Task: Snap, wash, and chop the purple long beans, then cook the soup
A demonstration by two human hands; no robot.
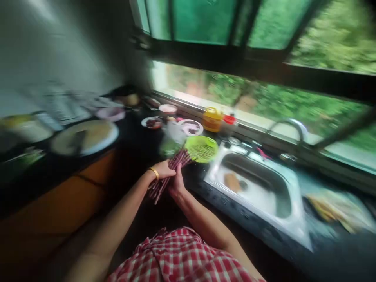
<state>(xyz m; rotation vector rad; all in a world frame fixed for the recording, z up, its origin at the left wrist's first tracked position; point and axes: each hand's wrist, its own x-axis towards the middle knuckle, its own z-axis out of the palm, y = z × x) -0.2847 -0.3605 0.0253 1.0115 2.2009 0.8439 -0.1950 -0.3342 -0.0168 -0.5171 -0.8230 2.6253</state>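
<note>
Both of my hands are closed around a bundle of thin purple-brown stalks (180, 157), held at a slant above the counter's front edge. My left hand (164, 169), with a gold bangle at the wrist, wraps the bundle from the left. From the right, my right hand (177, 183) grips it with the thumb up. The stalks' upper ends overlap the near side of a lime-green bowl (202, 147), which has thin green pieces in it. The lower ends stick out beneath my left hand. Whether the stalks touch the bowl I cannot tell.
A steel sink (296, 196) with a brown object (232, 182) in it lies to the right. Behind the bowl stand a yellow container (212, 119), a red-lidded jar (229, 120) and small dishes. At left is a blurred round board (101, 135) bearing a dark knife-like shape.
</note>
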